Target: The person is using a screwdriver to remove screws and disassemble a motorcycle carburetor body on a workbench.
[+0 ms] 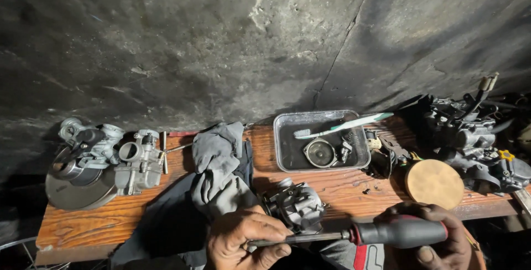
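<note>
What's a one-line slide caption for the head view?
Left hand steadies a screwdriver shaft, right hand grips its handle, beside a carburetor on a wooden bench.

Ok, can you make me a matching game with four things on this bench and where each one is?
Things:
1. toothbrush
2. grey rag
3. round tan disc
4. screwdriver

Places:
A. in the person's right hand, shaft pinched by the left hand
B. lying across the metal tray
C. on the right of the wooden bench, near the dark engine parts
D. draped over the bench middle

Pairs: 1-B, 2-D, 3-C, 4-A
</note>
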